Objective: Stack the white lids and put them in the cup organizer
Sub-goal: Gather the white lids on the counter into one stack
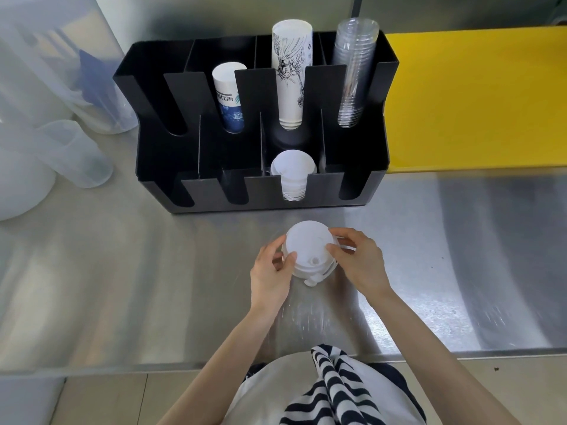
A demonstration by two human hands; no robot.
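Between the person and the black cup organizer (153, 154) the steel bench (122, 271) lies bare, a wide strip open on both sides of the hands. In the organizer's front row, the third slot from the left holds a stack of white lids (293, 171); the other three front slots look open. In the back row, a printed paper cup stack (228, 96), a taller white cup stack (291, 75) and a clear cup stack (354, 75) rise above the dividers. Translucent jugs (73, 154) crowd the left; a yellow board (475, 96) lies just to the right.
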